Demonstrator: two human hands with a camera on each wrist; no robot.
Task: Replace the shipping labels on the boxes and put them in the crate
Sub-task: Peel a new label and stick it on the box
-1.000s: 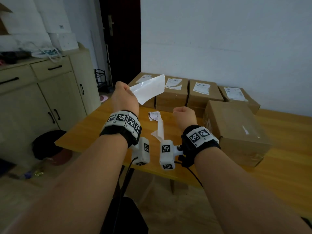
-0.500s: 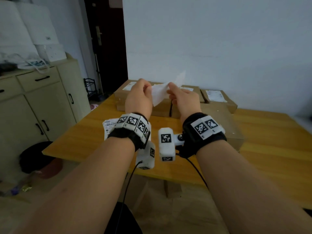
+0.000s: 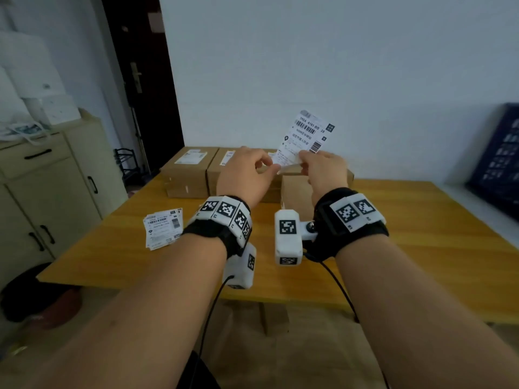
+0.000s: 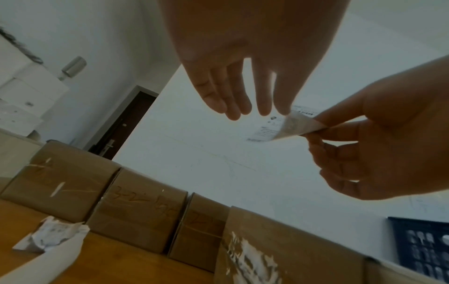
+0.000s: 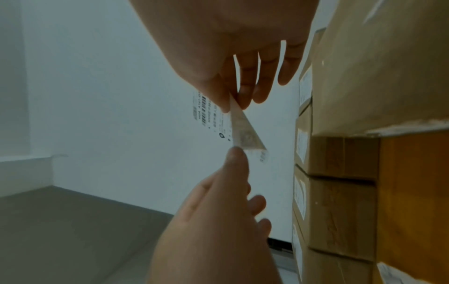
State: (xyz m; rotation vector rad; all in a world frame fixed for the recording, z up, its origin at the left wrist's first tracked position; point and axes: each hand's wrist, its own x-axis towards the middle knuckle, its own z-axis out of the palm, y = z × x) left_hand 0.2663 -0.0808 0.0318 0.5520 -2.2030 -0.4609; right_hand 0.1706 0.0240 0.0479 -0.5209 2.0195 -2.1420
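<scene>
two hands (image 3: 247,175) (image 3: 323,171) on one label (image 3: 304,138), its lower edge hidden

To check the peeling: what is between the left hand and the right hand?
In the head view, the lower edge of the held label spans between the left hand and right hand; both pinch it.

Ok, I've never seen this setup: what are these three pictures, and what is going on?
No machine here: a person wears cameras on the head and on both wrists. The head view looks down at both hands; each wrist view looks along its own fingers. The left hand and right hand both pinch the bottom of a printed shipping label, where a corner is peeling apart. On the wooden table lie cardboard boxes and a small stack of spare labels. A dark crate leans by the wall.
</scene>
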